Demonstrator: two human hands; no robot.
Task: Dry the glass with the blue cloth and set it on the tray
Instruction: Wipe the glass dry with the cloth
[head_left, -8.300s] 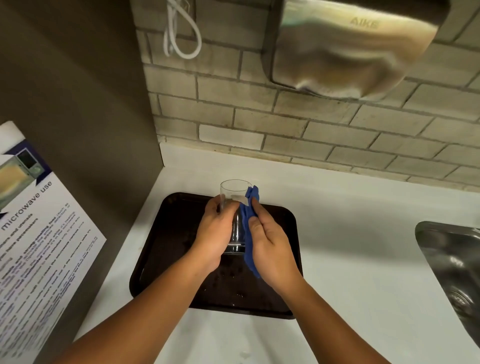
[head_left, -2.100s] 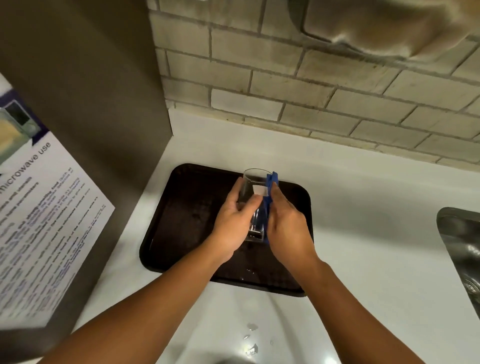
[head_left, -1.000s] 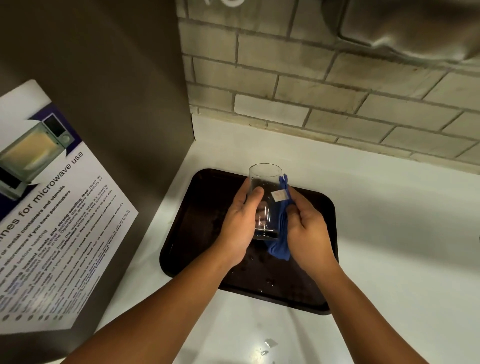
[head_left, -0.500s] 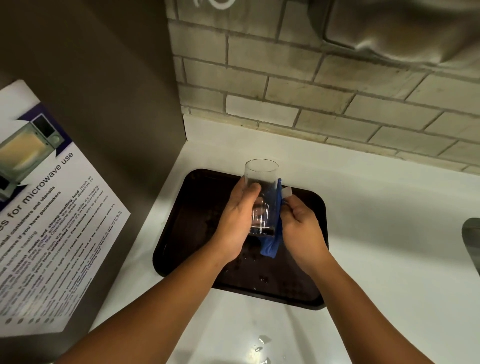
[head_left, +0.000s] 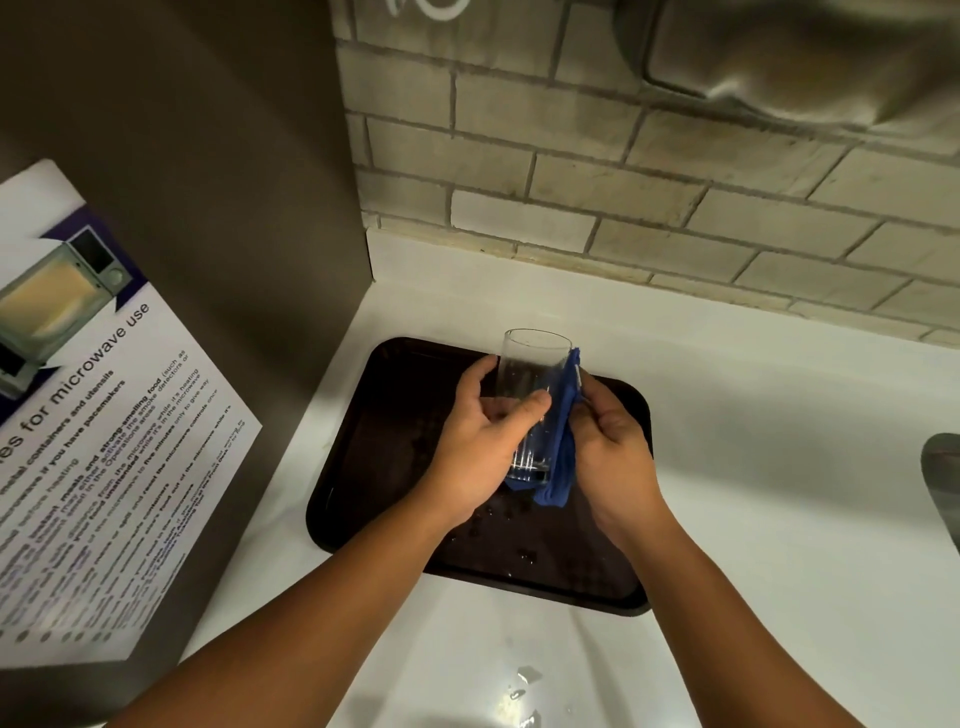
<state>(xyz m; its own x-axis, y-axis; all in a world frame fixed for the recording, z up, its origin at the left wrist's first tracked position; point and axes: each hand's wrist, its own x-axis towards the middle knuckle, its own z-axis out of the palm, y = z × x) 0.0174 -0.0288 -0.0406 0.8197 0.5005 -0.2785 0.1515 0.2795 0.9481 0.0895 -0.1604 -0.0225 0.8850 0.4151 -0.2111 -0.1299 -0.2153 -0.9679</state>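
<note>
Gripping a clear tumbler (head_left: 530, 395) upright, rim up, above the dark tray (head_left: 374, 467), the left hand (head_left: 483, 441) steadies it while right-hand fingers (head_left: 597, 415) press blue cloth (head_left: 563, 441) against its side.

Both bare forearms rise from the bottom of the frame and converge at its centre. The left hand (head_left: 480, 447) is curled around the glass (head_left: 530, 384) from the left, thumb across the near side, fingers wrapped behind. The right hand (head_left: 610, 441) sits just right of it, fingers bent inward, pressing the cloth (head_left: 561, 441) against the glass. The two hands nearly touch, wrists angled toward each other, knuckles facing the camera.
</note>
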